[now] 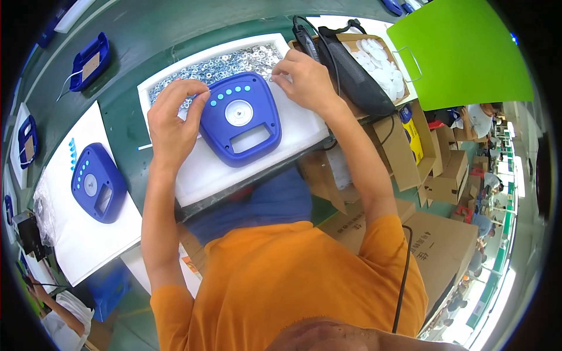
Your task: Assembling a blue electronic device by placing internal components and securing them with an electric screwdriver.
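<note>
In front of me a blue plastic housing lies on a white foam sheet. It has a row of light-blue buttons, a round white disc with a metal centre and a rectangular opening. My left hand is at its upper left edge, thumb and forefinger pinched together; what lies between them is hidden. Just off the upper right edge, my right hand is also closed in a pinch, beside many loose metal washers in a white tray. Anything in those fingertips is too small to name.
A second blue housing lies on a white sheet at left; an open blue shell sits farther back. Right of the tray are a black mesh pouch and a box of white discs. Cardboard boxes stand at right.
</note>
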`<state>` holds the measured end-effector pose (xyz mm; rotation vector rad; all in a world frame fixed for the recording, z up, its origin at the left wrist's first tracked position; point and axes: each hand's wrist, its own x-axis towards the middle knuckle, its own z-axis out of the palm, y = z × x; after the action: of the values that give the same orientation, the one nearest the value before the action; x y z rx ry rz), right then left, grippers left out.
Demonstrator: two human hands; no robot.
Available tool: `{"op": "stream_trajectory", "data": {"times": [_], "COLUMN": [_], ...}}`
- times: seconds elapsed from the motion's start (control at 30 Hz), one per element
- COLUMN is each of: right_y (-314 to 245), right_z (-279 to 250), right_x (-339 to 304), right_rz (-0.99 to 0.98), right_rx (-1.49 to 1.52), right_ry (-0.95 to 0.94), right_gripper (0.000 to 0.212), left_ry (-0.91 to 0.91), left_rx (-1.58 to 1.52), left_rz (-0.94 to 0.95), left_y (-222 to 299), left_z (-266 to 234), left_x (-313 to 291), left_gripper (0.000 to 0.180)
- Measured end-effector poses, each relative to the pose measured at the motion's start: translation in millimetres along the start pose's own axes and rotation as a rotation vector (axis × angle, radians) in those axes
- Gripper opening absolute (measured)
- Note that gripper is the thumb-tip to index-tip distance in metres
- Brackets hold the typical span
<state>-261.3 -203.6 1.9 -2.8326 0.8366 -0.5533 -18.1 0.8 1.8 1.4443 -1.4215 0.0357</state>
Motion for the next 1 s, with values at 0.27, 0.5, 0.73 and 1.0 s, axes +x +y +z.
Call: {"op": "stream_trajectory", "data": {"times": [0.27, 0.5, 0.73, 1.0], "right_y": [-4, -61, -76, -72], "right_z": [8, -8, -2, -8], "right_x": [5, -5, -20, -22], "right_rz": [-0.114, -0.311, -0.469, -0.518], "right_rx": [-0.154, 0.324, 0.092, 0.111], "right_ry": [0.010, 0.218, 0.164, 0.228], "right_gripper": [0.012, 0.010, 0.014, 0.016], "left_ry": [-0.060, -0.131, -0.147, -0.184], "left_rx": [-0.083, -0.074, -0.074, 0.059], "left_rz": [-0.109, -0.067, -0.043, 0.168], "left_y": [3, 9, 8, 5], "left_z": [-2, -3, 0, 10], "left_x": [-3, -2, -5, -6], "left_gripper": [0.007, 0.008, 0.009, 0.011]}}
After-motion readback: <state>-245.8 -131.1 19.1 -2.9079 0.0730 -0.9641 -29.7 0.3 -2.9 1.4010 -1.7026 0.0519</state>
